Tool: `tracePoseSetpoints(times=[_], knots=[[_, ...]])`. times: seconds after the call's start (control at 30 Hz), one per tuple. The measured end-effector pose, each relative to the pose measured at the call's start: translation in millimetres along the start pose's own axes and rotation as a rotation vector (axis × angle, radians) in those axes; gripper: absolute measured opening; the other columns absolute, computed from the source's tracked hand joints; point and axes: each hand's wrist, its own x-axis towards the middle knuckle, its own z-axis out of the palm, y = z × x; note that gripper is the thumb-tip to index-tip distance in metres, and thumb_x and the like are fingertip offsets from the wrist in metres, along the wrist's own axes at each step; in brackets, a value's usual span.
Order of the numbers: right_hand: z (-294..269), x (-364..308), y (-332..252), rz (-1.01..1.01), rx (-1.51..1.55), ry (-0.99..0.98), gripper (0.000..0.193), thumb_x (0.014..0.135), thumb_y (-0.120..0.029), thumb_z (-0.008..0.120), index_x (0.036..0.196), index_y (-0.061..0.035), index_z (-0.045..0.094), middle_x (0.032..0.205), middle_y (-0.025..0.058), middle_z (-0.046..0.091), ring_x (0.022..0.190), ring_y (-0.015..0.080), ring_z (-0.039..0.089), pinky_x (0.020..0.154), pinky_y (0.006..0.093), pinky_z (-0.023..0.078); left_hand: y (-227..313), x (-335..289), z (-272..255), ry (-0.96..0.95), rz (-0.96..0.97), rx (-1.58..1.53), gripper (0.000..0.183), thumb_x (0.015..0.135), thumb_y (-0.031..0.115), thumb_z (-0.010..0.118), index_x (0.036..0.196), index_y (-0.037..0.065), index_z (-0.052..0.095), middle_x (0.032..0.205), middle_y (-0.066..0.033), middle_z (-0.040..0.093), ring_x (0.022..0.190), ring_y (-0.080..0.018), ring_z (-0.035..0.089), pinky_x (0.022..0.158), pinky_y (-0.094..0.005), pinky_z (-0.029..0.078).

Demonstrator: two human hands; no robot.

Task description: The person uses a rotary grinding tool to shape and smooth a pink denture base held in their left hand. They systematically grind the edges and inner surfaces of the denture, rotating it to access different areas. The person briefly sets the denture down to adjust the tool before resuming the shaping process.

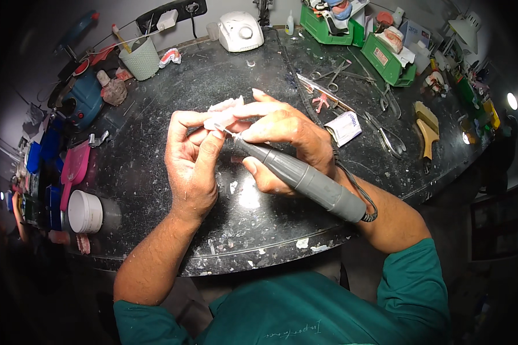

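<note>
- Pinches a small pale piece [223,117] between thumb and fingers of the left hand [191,164], above the black worktop [132,172].
- Grips a grey rotary handpiece [302,175] in the right hand [296,135], with its bit [227,131] at the piece; cannot tell whether touching.
- Could plausibly nick the left thumb [208,154], close by, through a skidding bit.
- Could also drop the piece through a loosened pinch.

Print marks the shirt [305,305], folded paper [344,130] and carton [415,33].
</note>
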Motion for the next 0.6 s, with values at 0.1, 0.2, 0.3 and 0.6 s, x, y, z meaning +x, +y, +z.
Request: tracePoseSetpoints(times=[0.1, 0.2, 0.3, 0.6], knots=[[-2.1, -0.9, -1.0, 0.009, -0.043, -0.030, 0.041, 0.066, -0.003, 0.080, 0.104, -0.0077, 0.064, 0.107, 0.0111, 0.070, 0.108, 0.0273, 0.068, 0.108, 0.0599, 0.040, 0.1, 0.3, 0.0, -0.025, 0.021, 0.037, 0.018, 0.099, 0.003, 0.052, 0.116, 0.002, 0.045, 0.118, -0.0182, 0.064, 0.112, -0.0209, 0.064, 0.102, -0.0345, 0.046], [-2.2, -1.2, -2.1, 0.040, -0.063, -0.027, 0.039, 0.067, -0.007, 0.082, 0.102, -0.0096, 0.065, 0.106, 0.0089, 0.071, 0.109, 0.0250, 0.068, 0.110, 0.0611, 0.035, 0.4, 0.3, -1.1, -0.045, 0.038, 0.054, 0.016, 0.101, 0.003, 0.053, 0.114, 0.002, 0.045, 0.122, -0.0196, 0.064, 0.109, -0.0199, 0.066, 0.096, -0.0313, 0.051], [-2.2, -1.6, -1.1, 0.049, -0.061, -0.026, 0.039, 0.067, -0.008, 0.083, 0.102, -0.0104, 0.066, 0.106, 0.0082, 0.071, 0.109, 0.0242, 0.067, 0.111, 0.0609, 0.033, -0.4, 0.1, -1.5, -0.031, 0.038, 0.071, 0.016, 0.101, 0.003, 0.053, 0.114, 0.002, 0.045, 0.123, -0.0196, 0.063, 0.109, -0.0197, 0.066, 0.096, -0.0311, 0.051], [-4.8, -3.1, 3.4, -0.007, -0.053, -0.088, 0.043, 0.068, -0.005, 0.079, 0.107, -0.0086, 0.063, 0.101, 0.0089, 0.073, 0.115, 0.0306, 0.066, 0.114, 0.0643, 0.024, -0.3, 0.1, 0.3, -0.032, 0.031, 0.068, 0.016, 0.100, 0.001, 0.051, 0.115, 0.001, 0.044, 0.129, -0.0212, 0.060, 0.113, -0.0205, 0.064, 0.102, -0.0336, 0.047]])
